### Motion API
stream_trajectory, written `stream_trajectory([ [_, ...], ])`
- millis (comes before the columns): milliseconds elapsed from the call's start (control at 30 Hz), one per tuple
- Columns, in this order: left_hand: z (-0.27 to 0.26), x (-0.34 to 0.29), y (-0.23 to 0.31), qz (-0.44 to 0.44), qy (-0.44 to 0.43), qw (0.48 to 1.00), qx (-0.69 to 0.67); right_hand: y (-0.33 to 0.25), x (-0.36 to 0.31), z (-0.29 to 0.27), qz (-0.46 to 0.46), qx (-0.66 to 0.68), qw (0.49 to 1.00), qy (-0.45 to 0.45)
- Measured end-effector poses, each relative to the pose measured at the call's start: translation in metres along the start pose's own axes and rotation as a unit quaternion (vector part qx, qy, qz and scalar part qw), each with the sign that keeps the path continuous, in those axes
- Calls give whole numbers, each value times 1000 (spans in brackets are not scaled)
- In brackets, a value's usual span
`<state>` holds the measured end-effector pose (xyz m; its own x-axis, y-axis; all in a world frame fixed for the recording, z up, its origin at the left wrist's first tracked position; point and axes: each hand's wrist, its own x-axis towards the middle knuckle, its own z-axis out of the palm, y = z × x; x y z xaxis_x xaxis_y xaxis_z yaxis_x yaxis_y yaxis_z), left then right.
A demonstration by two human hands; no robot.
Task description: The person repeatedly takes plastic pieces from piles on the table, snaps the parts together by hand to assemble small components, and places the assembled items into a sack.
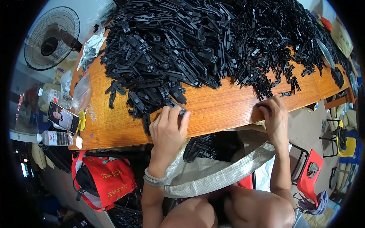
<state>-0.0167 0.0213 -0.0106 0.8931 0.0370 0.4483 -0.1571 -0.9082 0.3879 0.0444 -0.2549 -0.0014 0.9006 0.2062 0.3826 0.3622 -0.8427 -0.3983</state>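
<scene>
My left hand (169, 123), a bracelet at its wrist, is at the near edge of a pile of long black plastic clip-like parts (167, 49). Its fingers are closed round one black plastic part (181, 111), whose end shows by the thumb. Over the table's front edge, my right hand (274, 116) has its fingers curled together beside a heap of smaller black plastic pieces (262, 53). Something dark shows under those fingers, too hidden to name. Between my forearms a white woven sack (224, 176) hangs open below the table edge, with black parts (201, 146) inside.
The wooden table (216, 110) spans the view. At left are a fan (49, 43), two plastic bottles (57, 138) and a propped phone (62, 117). A red bag (110, 178) hangs below the left edge. A red stool (310, 176) and yellow chair (346, 146) stand at right.
</scene>
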Motion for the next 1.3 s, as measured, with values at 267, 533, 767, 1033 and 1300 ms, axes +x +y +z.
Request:
stream_trajectory([
  [267,-6,-22,7,-175,11,983,-52,-47,-8,8,15,312,947,-82],
  [533,-24,-27,32,-318,-197,690,-620,-65,-15,17,11,624,741,-249],
  [767,-25,-29,49,-125,-176,896,-388,-65,-21,21,-45,528,826,-192],
  [1033,-23,-31,47,-10,-102,956,-276,-71,-17,10,-142,378,913,-64],
  [1300,-19,-32,49,27,-105,950,-293,-68,-21,13,-161,365,906,-142],
])
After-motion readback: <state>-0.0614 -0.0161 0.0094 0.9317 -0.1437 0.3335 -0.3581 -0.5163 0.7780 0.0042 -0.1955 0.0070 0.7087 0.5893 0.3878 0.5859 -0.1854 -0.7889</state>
